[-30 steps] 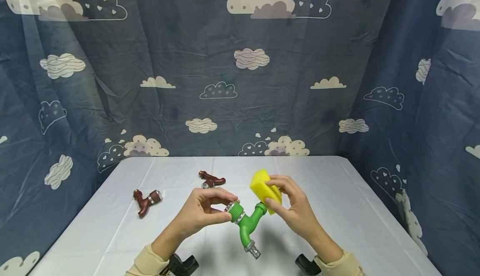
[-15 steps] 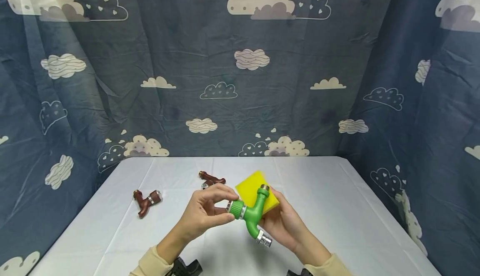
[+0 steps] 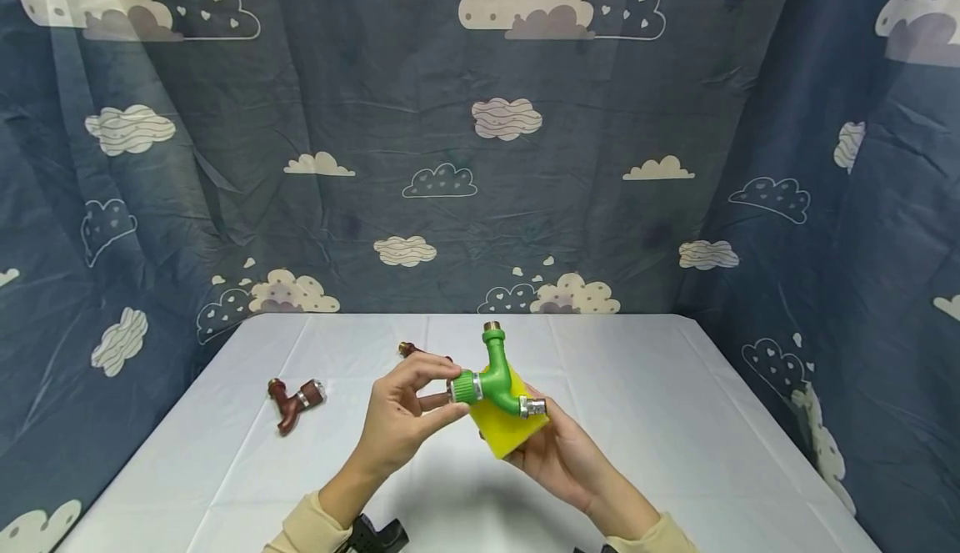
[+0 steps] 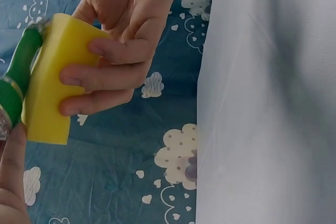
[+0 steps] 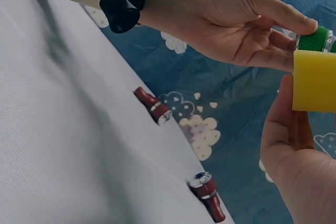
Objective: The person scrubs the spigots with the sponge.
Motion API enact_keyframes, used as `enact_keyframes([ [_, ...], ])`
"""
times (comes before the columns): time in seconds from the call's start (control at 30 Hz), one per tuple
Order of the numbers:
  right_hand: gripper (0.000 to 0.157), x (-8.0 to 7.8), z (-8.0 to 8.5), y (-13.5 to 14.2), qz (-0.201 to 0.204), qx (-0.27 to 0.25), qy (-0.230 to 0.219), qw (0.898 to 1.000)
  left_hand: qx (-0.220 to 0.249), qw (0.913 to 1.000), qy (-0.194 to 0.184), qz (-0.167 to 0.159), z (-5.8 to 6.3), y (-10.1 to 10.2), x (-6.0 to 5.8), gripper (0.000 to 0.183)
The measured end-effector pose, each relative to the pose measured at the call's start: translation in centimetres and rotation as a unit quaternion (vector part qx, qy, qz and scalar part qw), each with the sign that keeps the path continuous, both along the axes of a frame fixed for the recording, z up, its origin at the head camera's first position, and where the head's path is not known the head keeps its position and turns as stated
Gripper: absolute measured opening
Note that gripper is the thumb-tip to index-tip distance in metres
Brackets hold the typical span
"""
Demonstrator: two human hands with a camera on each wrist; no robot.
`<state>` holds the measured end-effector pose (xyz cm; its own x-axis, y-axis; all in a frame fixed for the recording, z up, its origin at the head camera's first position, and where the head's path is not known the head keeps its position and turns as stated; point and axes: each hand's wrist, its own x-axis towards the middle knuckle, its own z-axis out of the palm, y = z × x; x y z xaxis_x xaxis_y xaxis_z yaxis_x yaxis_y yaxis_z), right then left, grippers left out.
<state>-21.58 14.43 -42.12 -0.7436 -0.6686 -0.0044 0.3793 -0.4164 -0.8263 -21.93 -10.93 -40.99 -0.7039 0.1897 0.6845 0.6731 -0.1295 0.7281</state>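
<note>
My left hand (image 3: 401,411) pinches the ribbed green knob of a green tap (image 3: 495,379) between thumb and fingers, above the table. The tap's brass-threaded end points up, and its silver spout points right. Behind the tap is a yellow sponge (image 3: 501,434), which my right hand (image 3: 561,461) grips from the right and below. In the left wrist view, the right hand's fingers (image 4: 100,77) curl over the sponge's far face, while its other face lies against or very close to the green tap. The sponge (image 5: 315,81) hides most of the tap in the right wrist view.
A brown tap (image 3: 296,405) lies on the left of the white-covered table (image 3: 675,436). Another brown tap (image 3: 410,349) lies farther back, partly hidden by the left hand. A dark cloud-patterned cloth (image 3: 360,119) hangs behind and at the sides.
The green tap has turned, its spout swinging from downward to rightward and its threaded end rising. The right hand has shifted the sponge from beside the threaded end to behind the tap body.
</note>
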Motion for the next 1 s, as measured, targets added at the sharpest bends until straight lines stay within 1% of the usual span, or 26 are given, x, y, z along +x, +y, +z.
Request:
enact_keyframes([
  [0.13, 0.051, 0.26, 0.11, 0.15, -0.011, 0.015, 0.005, 1.0, 0.01, 0.9992, -0.018, 0.035, 0.1, 0.0, -0.04, 0.037],
  [0.23, 0.056, 0.35, 0.22, 0.18, -0.022, 0.019, 0.008, 1.0, 0.018, 0.9981, -0.027, 0.051, 0.13, 0.02, -0.12, 0.035],
  [0.37, 0.061, 0.39, 0.35, 0.16, -0.038, 0.026, 0.014, 0.999, 0.031, 0.9971, -0.034, 0.061, 0.15, 0.13, -0.15, 0.036],
  [0.53, 0.063, 0.5, 0.51, 0.11, -0.059, 0.046, 0.019, 0.997, 0.04, 0.9963, -0.028, 0.071, 0.21, 0.32, -0.18, 0.035],
  [0.63, 0.063, 0.5, 0.54, 0.03, -0.064, 0.052, 0.022, 0.996, 0.044, 0.9954, -0.025, 0.082, 0.23, 0.42, -0.22, 0.035],
  [0.7, 0.061, 0.5, 0.53, -0.04, -0.066, 0.054, 0.025, 0.996, 0.046, 0.9944, -0.029, 0.09, 0.26, 0.49, -0.22, 0.036],
  [0.77, 0.056, 0.5, 0.52, -0.15, -0.069, 0.056, 0.03, 0.996, 0.049, 0.9931, -0.039, 0.1, 0.32, 0.53, -0.19, 0.037],
  [0.9, 0.037, 0.66, 0.61, -0.45, -0.084, 0.077, 0.049, 0.992, 0.054, 0.989, -0.066, 0.121, 0.46, 0.53, -0.13, 0.04],
  [0.97, 0.032, 0.75, 0.64, -0.63, -0.102, 0.1, 0.076, 0.987, 0.052, 0.9875, -0.077, 0.127, 0.45, 0.49, -0.14, 0.04],
  [1.0, 0.03, 0.82, 0.69, -0.71, -0.115, 0.116, 0.098, 0.982, 0.05, 0.9873, -0.08, 0.128, 0.43, 0.47, -0.15, 0.04],
])
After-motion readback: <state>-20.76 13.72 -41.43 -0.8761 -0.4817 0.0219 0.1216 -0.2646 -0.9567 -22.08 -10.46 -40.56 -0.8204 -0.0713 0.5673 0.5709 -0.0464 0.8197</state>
